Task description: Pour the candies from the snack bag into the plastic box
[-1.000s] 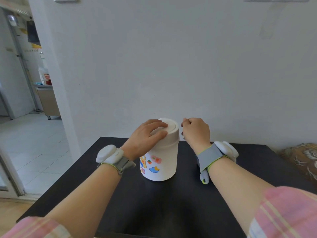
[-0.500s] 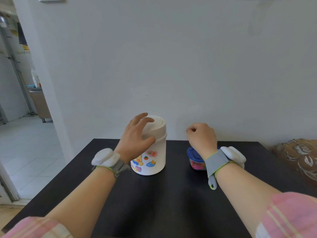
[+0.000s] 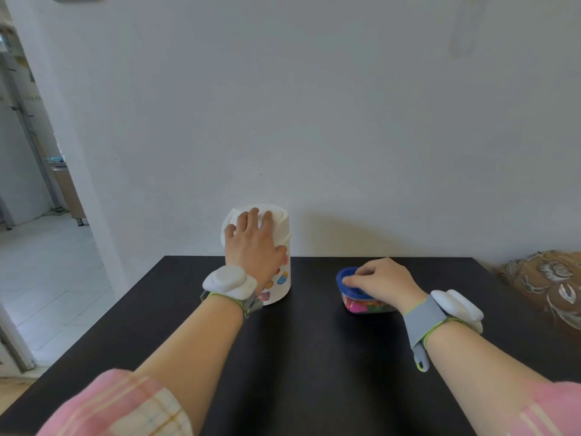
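Left hand (image 3: 251, 243) lies w/ fingers spread flat on tall white stickered canister (image 3: 270, 250), prob. steadying it. Right hand (image 3: 382, 283), fingers curled shut on blue lid of small clear plastic box (image 3: 361, 297) on black counter (image 3: 314, 357), likely to open it. No snack bag in view.

You wear pink plaid sleeves (image 3: 125, 404) pushed up your forearms, and grey wrist straps (image 3: 423, 319) edged lime, carrying white pods (image 3: 228, 280).

Bright, even daylight from the open doorway (image 3: 37, 215) at left; white lidded jar (image 3: 276, 247) casts a soft shadow rightward on the pale wall (image 3: 345, 121). Wide-angle bending at edges; pink plaid sleeves (image 3: 125, 407) blurred.
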